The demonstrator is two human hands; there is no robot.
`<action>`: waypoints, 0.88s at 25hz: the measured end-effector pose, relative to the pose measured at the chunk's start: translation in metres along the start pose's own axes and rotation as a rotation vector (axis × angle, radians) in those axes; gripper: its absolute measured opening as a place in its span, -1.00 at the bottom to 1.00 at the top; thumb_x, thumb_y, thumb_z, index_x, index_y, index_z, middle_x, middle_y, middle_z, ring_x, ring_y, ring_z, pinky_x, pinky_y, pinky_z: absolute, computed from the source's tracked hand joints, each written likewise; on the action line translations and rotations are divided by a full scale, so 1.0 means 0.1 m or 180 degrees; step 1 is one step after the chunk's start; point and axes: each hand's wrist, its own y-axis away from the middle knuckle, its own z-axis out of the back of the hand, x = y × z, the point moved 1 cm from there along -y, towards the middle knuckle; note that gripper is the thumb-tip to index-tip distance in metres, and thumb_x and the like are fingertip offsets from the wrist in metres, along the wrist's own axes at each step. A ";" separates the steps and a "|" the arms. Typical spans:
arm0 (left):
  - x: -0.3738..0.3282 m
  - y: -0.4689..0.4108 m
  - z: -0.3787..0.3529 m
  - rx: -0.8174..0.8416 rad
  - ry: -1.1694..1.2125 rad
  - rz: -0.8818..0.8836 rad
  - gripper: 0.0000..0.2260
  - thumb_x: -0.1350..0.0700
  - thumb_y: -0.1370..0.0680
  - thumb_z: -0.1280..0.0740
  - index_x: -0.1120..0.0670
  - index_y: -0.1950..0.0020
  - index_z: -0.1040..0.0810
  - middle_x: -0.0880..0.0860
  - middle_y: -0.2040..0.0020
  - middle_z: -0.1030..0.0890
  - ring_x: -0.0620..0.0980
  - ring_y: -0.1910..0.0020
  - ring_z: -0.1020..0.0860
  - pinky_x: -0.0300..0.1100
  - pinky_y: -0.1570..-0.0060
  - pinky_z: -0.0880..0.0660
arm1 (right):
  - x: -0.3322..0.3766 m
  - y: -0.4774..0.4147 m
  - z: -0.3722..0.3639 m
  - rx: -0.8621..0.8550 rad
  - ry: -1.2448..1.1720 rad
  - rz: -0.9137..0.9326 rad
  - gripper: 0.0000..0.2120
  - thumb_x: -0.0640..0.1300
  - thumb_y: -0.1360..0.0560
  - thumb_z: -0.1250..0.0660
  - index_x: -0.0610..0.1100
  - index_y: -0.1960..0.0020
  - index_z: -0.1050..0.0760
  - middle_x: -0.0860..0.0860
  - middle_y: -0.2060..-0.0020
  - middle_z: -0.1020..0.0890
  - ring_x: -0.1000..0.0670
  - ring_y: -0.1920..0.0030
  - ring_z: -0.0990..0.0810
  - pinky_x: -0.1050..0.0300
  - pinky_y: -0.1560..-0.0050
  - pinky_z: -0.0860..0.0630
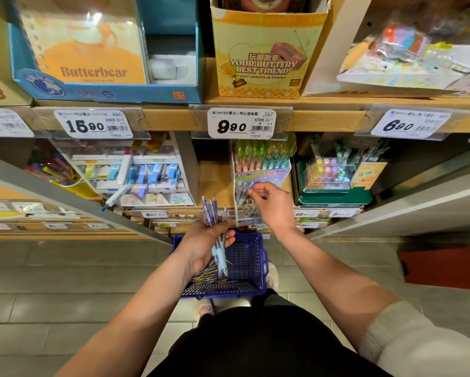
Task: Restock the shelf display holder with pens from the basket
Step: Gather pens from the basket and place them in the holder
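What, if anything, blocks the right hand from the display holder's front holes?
Nothing visible, so probably yes: the right hand is at the display holder, pinching a pen; the left hand holds pens lower down.

Shop aisle, wooden shelf edge [168, 119] with white price tags [241, 123], blue carton [106, 91] and yellow carton [258, 85] on upper shelf, grey tiled floor [65, 289], slanted grey frame bar [38, 190], red object [443, 268] on floor at right, warm light
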 end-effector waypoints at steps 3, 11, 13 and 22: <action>-0.04 0.02 0.02 0.0003 0.0114 -0.0004 -0.91 0.27 -0.56 -0.43 0.24 -0.04 -0.60 0.13 0.22 -0.69 0.05 0.23 -0.70 -0.09 0.13 -0.69 | -0.01 -0.03 -0.08 0.0233 0.0373 0.0033 -0.84 -0.11 -0.56 -0.43 -0.14 -0.11 -0.66 0.01 0.10 -0.73 0.07 0.11 -0.69 0.20 -0.04 -0.62; -0.06 0.04 0.08 0.0045 0.0115 0.0057 -0.86 0.25 -0.55 -0.44 0.26 -0.08 -0.60 0.15 0.14 -0.70 0.08 0.15 -0.72 -0.02 0.13 -0.70 | 0.12 -0.04 -0.28 0.0498 0.1523 0.0193 -0.85 -0.13 -0.60 -0.32 -0.16 0.05 -0.62 -0.08 0.27 -0.69 -0.09 0.30 -0.66 -0.05 0.22 -0.65; -0.06 0.04 0.08 0.0044 0.0094 0.0052 -0.86 0.24 -0.55 -0.45 0.25 -0.07 -0.61 0.16 0.15 -0.70 0.08 0.15 -0.72 -0.02 0.12 -0.70 | 0.12 -0.05 -0.28 0.0579 0.1573 0.0097 -0.86 -0.13 -0.61 -0.31 -0.17 0.02 -0.61 -0.10 0.25 -0.68 -0.10 0.27 -0.67 -0.06 0.19 -0.66; -0.06 0.01 0.01 -0.0051 -0.0095 -0.0133 -0.77 0.19 -0.52 -0.48 0.27 -0.12 -0.61 0.19 0.08 -0.73 0.08 0.12 -0.72 -0.04 0.09 -0.68 | 0.31 0.28 -0.06 0.0970 -0.0091 -0.1001 -0.57 0.24 -0.55 -0.33 -0.14 0.15 -0.62 -0.01 0.34 -0.71 0.05 0.32 -0.68 0.13 0.15 -0.64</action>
